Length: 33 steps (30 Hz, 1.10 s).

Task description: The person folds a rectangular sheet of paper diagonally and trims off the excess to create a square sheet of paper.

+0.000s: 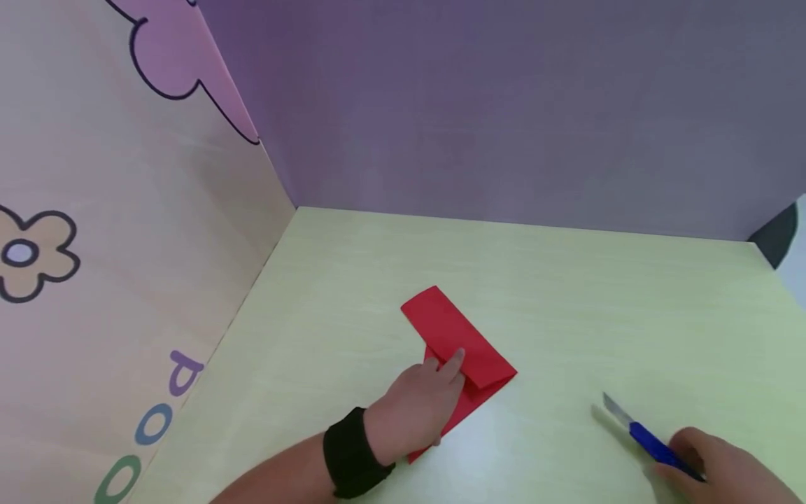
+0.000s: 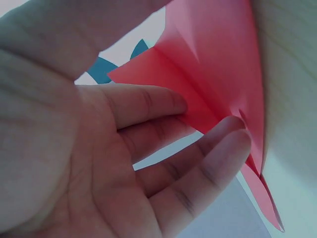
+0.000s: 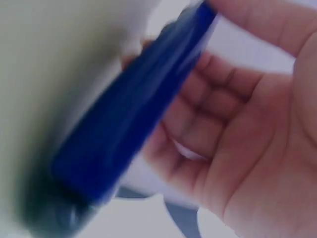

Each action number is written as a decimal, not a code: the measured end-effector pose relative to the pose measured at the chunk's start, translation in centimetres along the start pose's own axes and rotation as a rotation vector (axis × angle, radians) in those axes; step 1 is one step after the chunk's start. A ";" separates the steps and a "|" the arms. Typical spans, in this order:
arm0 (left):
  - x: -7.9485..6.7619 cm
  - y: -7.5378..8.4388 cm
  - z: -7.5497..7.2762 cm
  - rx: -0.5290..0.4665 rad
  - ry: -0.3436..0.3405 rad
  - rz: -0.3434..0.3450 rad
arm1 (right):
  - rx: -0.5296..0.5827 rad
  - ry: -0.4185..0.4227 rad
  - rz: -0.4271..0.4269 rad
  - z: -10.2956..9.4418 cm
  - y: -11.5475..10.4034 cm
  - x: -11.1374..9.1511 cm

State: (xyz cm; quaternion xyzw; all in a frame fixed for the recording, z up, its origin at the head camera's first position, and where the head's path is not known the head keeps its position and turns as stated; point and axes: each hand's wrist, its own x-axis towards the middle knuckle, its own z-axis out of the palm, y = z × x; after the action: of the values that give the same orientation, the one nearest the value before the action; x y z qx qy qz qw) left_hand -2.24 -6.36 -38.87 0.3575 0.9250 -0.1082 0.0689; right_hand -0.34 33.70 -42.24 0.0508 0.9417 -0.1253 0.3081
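A folded piece of red paper (image 1: 462, 336) lies on the table, its upper layer turned over at an angle. My left hand (image 1: 418, 402) rests on it, with fingertips touching the fold and the index finger extended. From the left wrist view, the fingers (image 2: 198, 173) are slightly bent against the red paper (image 2: 213, 59), and the thumb side crosses above. At the lower right, my right hand (image 1: 724, 462) holds a blue-handled craft knife (image 1: 658, 444) between thumb and fingers. Its bare blade points up and left, away from the paper. The blue handle (image 3: 133, 109) looks blurred in the right wrist view.
A pale table (image 1: 352, 259) spreads under both hands. Behind it stands a purple-grey panel (image 1: 504, 112). On the left rises a light panel (image 1: 145, 231) with a drawn flower and letters. A dark object (image 1: 777, 234) shows beyond the far right corner.
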 end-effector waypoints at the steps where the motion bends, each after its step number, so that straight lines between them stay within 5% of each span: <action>1: 0.0 0.0 0.0 -0.008 0.001 -0.004 | -0.001 -0.002 -0.031 -0.1 -1.2 -0.2; 8: 0.2 -0.2 -0.1 -0.029 -0.014 0.001 | -0.051 -0.028 -0.173 0.0 -9.4 -1.7; 15: 0.2 -0.4 -0.3 -0.036 -0.036 -0.005 | -0.200 0.038 -0.329 1.1 -14.4 -2.4; 33: 0.5 -0.2 -0.2 -0.027 -0.083 -0.013 | -0.266 0.218 -0.417 0.4 -16.0 -1.5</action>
State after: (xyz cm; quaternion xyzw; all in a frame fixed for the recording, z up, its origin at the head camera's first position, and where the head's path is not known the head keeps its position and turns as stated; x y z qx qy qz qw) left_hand -2.74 -6.19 -38.75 0.3459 0.9250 -0.1109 0.1112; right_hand -1.69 18.16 -38.34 -0.1717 0.9677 -0.0550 0.1763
